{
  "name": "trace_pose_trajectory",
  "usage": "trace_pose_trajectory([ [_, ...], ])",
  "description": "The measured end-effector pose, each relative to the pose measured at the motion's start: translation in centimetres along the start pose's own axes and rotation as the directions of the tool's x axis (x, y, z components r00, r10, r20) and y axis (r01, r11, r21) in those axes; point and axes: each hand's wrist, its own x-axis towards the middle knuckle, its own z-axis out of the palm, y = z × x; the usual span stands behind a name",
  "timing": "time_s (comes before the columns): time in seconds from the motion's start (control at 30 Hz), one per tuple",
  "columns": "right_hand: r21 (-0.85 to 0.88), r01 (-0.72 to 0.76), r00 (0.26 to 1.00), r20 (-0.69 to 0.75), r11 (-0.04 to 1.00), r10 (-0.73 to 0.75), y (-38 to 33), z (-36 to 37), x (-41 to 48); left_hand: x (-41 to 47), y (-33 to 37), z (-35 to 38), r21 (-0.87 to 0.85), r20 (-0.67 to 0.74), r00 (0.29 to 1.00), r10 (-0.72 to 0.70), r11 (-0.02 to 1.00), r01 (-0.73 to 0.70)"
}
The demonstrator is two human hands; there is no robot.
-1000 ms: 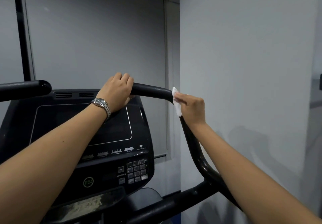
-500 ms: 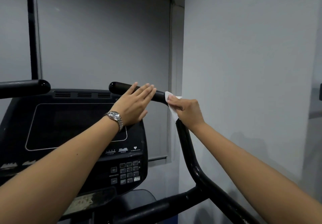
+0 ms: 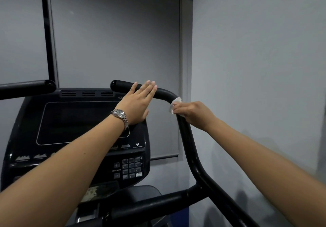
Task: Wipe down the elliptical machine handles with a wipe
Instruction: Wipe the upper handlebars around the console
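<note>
The right hand (image 3: 192,112) pinches a white wipe (image 3: 174,105) against the bend of the black right handle (image 3: 187,138) of the elliptical. The left hand (image 3: 139,103), a silver wristwatch (image 3: 120,115) on its wrist, lies flat with straight fingers against the handle's upper bar, holding nothing, above the console (image 3: 79,120).

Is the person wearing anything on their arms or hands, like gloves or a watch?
No gloves, and no sleeves in view. The left hand has a silver wristwatch at its wrist, with a round face and a metal link band. The right hand and its wrist wear nothing.
</note>
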Motion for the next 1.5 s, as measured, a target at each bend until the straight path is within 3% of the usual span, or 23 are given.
trace_pose_trajectory([
  [0.2,-0.009,0.119,0.985,0.130,0.993,-0.117,0.5,0.0,-0.3,0.1,-0.1,-0.4,-0.001,0.040,0.999,0.013,1.000,-0.013],
  [0.4,-0.046,0.159,0.962,0.231,0.986,-0.144,0.6,1.2,1.0,0.2,-0.1,-0.5,0.011,0.049,0.999,0.012,1.000,-0.013],
  [0.5,0.011,0.189,0.945,0.269,0.982,-0.185,1.1,-0.2,0.1,0.2,-0.1,-0.5,0.020,0.051,0.999,0.020,1.000,-0.021],
  [0.67,0.040,0.135,0.981,0.138,0.990,-0.139,0.8,0.4,0.9,0.1,0.2,-0.7,0.039,0.052,0.999,0.011,0.999,-0.013],
  [0.83,0.114,0.130,0.977,0.155,0.985,-0.147,1.3,-1.0,-0.8,0.2,0.2,-0.7,0.058,0.051,0.999,0.016,0.998,-0.019],
  [1.03,0.102,0.103,0.993,0.041,0.990,-0.107,0.2,-0.3,-0.3,0.2,0.4,-0.7,0.062,0.059,0.998,-0.001,0.998,-0.003],
  [1.1,0.196,0.027,1.000,-0.003,0.980,-0.027,0.5,-0.6,-1.8,0.2,0.3,-0.6,0.062,0.060,0.998,0.002,0.998,-0.005],
  [1.17,0.320,-0.129,0.988,-0.036,0.939,0.148,0.5,-0.7,-2.3,0.1,0.4,-0.5,0.053,0.054,0.998,-0.010,0.999,0.007],
  [1.3,0.525,-0.394,0.853,-0.096,0.755,0.513,-1.1,0.1,-0.7,0.2,0.8,-0.6,0.036,0.053,0.998,-0.024,0.999,0.022],
  [1.37,0.614,-0.449,0.796,-0.056,0.650,0.603,-2.0,0.3,-1.1,0.2,0.7,-0.7,0.025,0.061,0.998,-0.019,1.000,0.018],
  [1.5,0.645,-0.513,0.732,-0.015,0.566,0.681,-2.2,0.0,-2.4,0.2,0.6,-0.6,0.029,0.064,0.998,-0.024,0.999,0.023],
])
